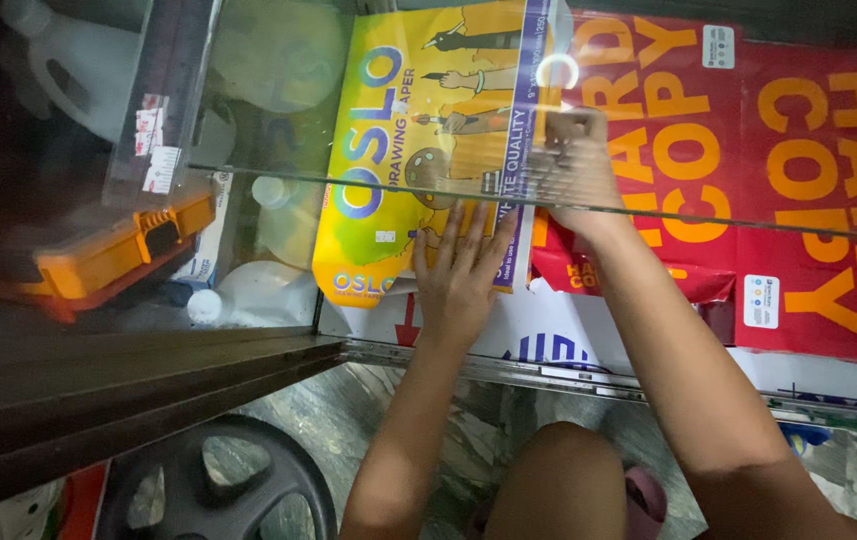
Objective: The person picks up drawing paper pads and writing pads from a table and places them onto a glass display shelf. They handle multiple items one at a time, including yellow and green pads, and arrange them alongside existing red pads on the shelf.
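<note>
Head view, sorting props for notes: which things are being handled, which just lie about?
In hand: yellow drawing-paper pack, left hand flat on it, right hand at its edge.
Lying about: red paper reams, orange case, plastic jugs, glass shelf.

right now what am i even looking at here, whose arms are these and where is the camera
There is one picture, taken by a camera worn on a person's head and looking down, so the two bare arms are the wearer's own; a knee shows at the bottom edge. No machine is involved.

The person reaches into a glass cabinet packed with stock. The left hand lies flat, fingers spread, on the lower end of a yellow paper pack. The right hand is closed in a fist at that pack's right edge, where it meets the red paper packs; what it grips is blurred by the glass shelf in front of it.

To the left sit an orange case and some white plastic bottles. Below the packs is a white box, and a dark wheel lies on the floor.
</note>
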